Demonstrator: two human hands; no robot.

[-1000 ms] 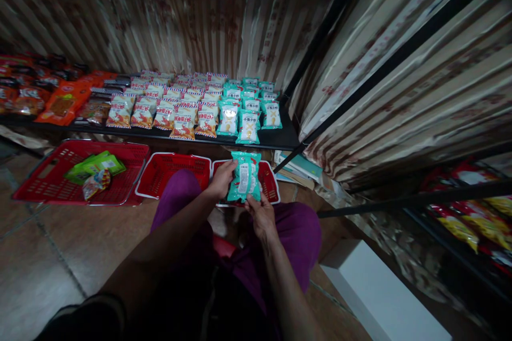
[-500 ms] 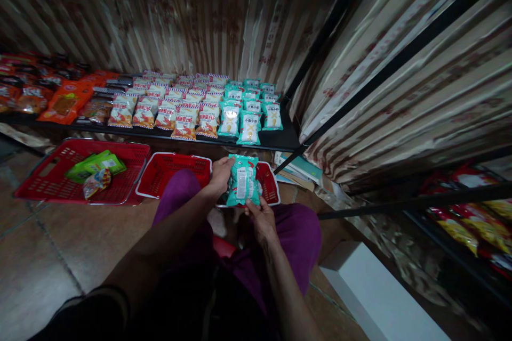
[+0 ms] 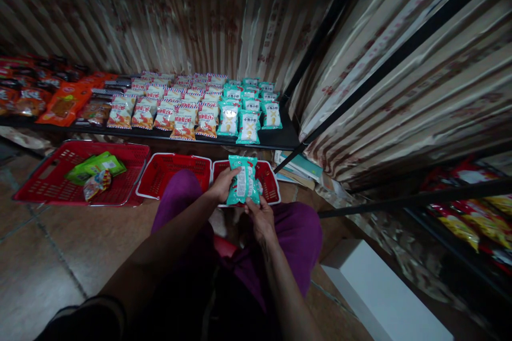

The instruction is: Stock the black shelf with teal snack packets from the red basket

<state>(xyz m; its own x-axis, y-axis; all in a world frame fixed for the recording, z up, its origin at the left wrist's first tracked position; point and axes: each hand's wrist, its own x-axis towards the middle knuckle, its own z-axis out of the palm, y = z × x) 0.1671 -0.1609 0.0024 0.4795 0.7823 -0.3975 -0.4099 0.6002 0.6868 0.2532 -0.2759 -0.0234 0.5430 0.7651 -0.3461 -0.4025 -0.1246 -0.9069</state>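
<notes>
A teal snack bag (image 3: 242,184), its printed back turned up, is held between my two hands above a red basket (image 3: 270,181). My left hand (image 3: 223,185) grips the bag's left side, thumb lying across the front. At the lower right corner, my right hand (image 3: 260,214) pinches the bag's bottom edge. On the black shelf ahead, matching teal bags (image 3: 249,126) stand in rows at the right end. White and orange snack bags (image 3: 184,121) fill the stretch beside them.
Left of it are another red basket (image 3: 176,162) and a larger red basket (image 3: 132,162) holding green packets (image 3: 98,164) and a colourful packet (image 3: 97,184). Orange packs (image 3: 66,101) lie further left on the shelf. A white box (image 3: 384,282) and black frame bars (image 3: 360,202) are at right.
My left hand has slid down slightly along the bag's left side, and its thumb now lies further over the front. My right hand keeps its pinch at the bottom.
</notes>
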